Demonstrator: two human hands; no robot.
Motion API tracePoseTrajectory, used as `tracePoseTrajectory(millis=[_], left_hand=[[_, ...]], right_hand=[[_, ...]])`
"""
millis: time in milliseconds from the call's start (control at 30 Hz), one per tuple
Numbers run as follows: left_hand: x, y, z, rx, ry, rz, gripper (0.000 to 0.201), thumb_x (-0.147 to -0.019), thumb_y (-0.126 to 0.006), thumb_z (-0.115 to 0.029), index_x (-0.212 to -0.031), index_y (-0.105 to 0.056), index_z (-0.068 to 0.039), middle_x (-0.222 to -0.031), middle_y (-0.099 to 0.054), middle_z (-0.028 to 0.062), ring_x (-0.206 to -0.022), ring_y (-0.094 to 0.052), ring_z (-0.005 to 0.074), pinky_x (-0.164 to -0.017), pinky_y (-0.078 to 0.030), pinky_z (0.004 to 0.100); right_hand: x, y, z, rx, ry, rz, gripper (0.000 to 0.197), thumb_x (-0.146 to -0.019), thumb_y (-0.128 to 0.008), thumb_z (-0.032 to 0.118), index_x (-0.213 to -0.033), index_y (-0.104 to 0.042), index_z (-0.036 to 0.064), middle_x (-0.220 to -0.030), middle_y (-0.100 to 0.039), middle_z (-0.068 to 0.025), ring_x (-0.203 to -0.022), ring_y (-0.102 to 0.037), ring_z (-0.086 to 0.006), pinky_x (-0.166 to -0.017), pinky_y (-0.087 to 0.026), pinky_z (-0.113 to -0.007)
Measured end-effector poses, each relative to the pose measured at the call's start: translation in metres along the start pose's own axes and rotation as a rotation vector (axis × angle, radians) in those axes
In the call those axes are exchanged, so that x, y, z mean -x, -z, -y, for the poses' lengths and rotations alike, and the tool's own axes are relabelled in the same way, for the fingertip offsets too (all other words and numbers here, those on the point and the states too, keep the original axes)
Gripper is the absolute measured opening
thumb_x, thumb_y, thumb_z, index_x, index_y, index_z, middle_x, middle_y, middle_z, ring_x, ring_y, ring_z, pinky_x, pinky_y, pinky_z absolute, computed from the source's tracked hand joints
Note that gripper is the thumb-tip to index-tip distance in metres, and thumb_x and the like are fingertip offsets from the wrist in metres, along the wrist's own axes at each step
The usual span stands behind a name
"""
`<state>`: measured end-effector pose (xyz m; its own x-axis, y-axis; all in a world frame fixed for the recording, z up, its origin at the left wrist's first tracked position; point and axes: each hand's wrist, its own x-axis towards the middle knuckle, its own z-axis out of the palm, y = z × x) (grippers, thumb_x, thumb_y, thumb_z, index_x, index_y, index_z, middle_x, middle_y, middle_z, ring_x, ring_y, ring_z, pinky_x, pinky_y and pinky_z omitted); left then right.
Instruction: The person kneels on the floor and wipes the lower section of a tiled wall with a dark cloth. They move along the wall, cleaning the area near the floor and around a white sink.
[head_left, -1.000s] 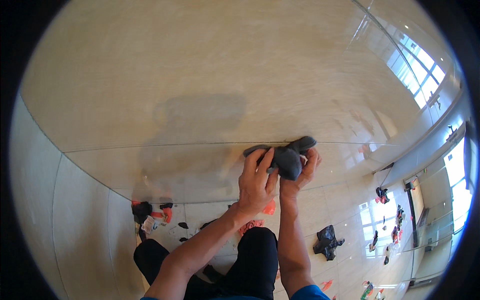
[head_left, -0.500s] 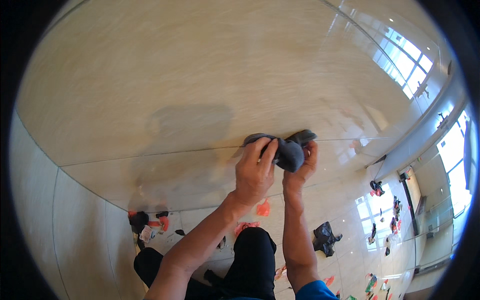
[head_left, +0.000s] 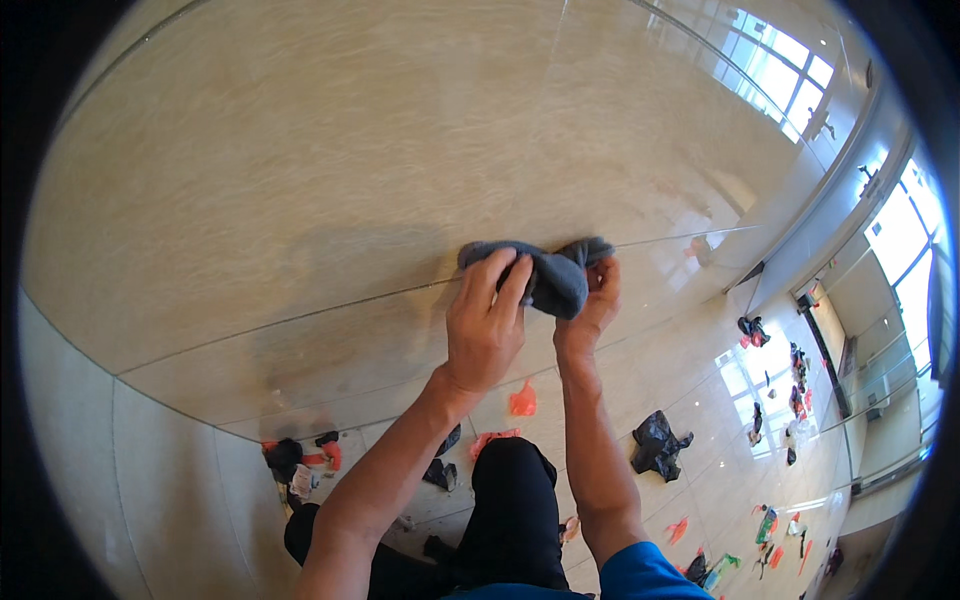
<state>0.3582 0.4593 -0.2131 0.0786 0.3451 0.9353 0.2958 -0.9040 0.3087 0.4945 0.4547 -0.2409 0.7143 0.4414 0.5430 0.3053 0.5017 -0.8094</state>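
Note:
A bunched dark grey cloth (head_left: 558,287) hangs between my two hands in front of a glossy beige tiled wall. My left hand (head_left: 485,320) grips its left part, with the fingers bent over the top. On the other end, my right hand (head_left: 592,310) pinches the cloth between thumb and fingers, close to a flap that sticks out to the right. Folds hide some of my fingertips. Whether the cloth touches the wall I cannot tell.
Below lies a tiled floor strewn with a black plastic bag (head_left: 660,445), a red bag (head_left: 523,399) and several small scraps. Dark and red items (head_left: 290,458) sit in the corner at the lower left. My bent knee (head_left: 513,480) is beneath my arms.
Both hands and the cloth have shifted slightly left and up in view. The cloth looks a little more spread between them. My grip stays on it with both hands.

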Motion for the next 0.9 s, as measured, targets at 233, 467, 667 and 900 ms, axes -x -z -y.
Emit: tracePoseTrajectory(millis=[233, 467, 667, 900], left_hand=[[0.015, -0.009, 0.009, -0.063, -0.029, 0.13, 0.047, -0.064, -0.064, 0.011, -0.109, -0.063, -0.001, -0.108, -0.059, 0.0135, -0.093, -0.06, 0.0337, -0.079, -0.05, 0.0412], [0.041, -0.032, 0.011, -0.091, -0.015, 0.238, 0.039, -0.068, -0.071, 0.0, -0.106, -0.063, -0.001, -0.102, -0.059, 0.0131, -0.088, -0.06, 0.0328, -0.075, -0.05, 0.0404], [0.017, -0.038, -0.001, -0.048, 0.181, 0.068, 0.029, -0.075, -0.076, -0.008, -0.099, -0.06, -0.001, -0.086, -0.061, 0.0156, -0.076, -0.061, 0.0353, -0.065, -0.05, 0.0393], [0.034, -0.043, 0.008, -0.065, 0.263, 0.094, 0.031, -0.078, -0.076, -0.011, -0.1, -0.057, -0.001, -0.085, -0.061, 0.0175, -0.074, -0.063, 0.0361, -0.063, -0.05, 0.0394]], right_hand=[[0.016, 0.013, -0.027, 0.217, 0.202, 0.092, 0.018, -0.081, -0.064, 0.003, -0.097, -0.057, 0.0015, -0.087, -0.048, -0.0076, -0.072, -0.052, -0.0154, -0.061, -0.044, -0.026], [0.021, 0.055, -0.083, -0.13, -0.217, -0.019, 0.016, -0.085, -0.066, 0.007, -0.1, -0.061, 0.0016, -0.084, -0.061, 0.0, -0.073, -0.054, -0.0076, -0.066, -0.045, -0.024], [-0.015, 0.024, -0.016, -0.16, -0.14, -0.017, 0.025, -0.089, -0.059, 0.005, -0.114, -0.056, -0.0008, -0.085, -0.057, -0.0002, -0.076, -0.051, -0.0067, -0.069, -0.043, -0.021], [0.024, 0.029, -0.035, -0.094, 0.004, 0.077, 0.05, -0.082, -0.068, 0.003, -0.126, -0.045, -0.0027, -0.108, -0.053, -0.0098, -0.091, -0.055, -0.0151, -0.074, -0.048, -0.027]])
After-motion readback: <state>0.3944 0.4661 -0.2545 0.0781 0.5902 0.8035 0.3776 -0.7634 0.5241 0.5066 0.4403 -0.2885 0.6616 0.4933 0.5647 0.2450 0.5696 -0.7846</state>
